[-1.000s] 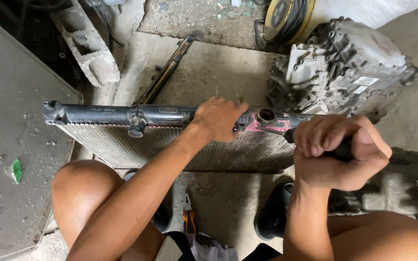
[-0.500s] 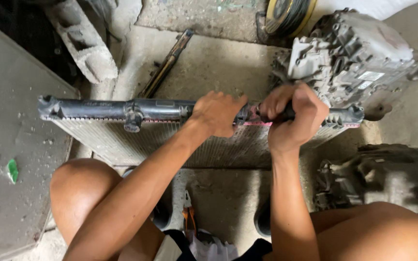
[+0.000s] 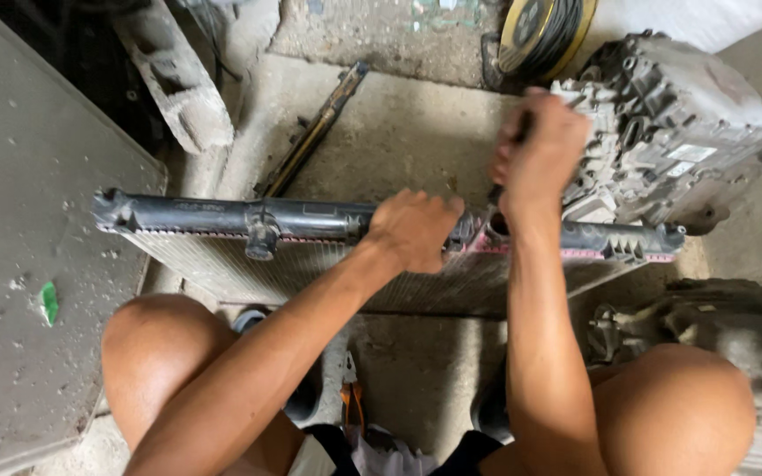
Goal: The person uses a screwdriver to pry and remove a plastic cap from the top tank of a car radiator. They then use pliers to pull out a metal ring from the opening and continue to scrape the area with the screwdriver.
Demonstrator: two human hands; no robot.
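Concrete floor (image 3: 399, 123), dusty and stained, carrying all items. Grey sheet panel (image 3: 19, 264), flat at the person's left, speckled with debris. Radiator (image 3: 222, 256), finned core with black plastic top tank, standing on edge across the floor between the person's knees and the far wall, pink staining along the tank toward its right end. Grey cast-metal gearbox housing (image 3: 672, 123), just behind the radiator's right end. Second grimy casting (image 3: 734, 326), near the right knee. Rusted metal bar (image 3: 310, 132), lying slantwise beyond the radiator. Coil of cable (image 3: 544, 31), at the top edge. Left hand (image 3: 412, 229), grip pressed together over the top tank near its middle. Right hand (image 3: 540, 159), raised above the tank, grip closed in a fist around a dark tool handle (image 3: 522, 123), its tip hidden.
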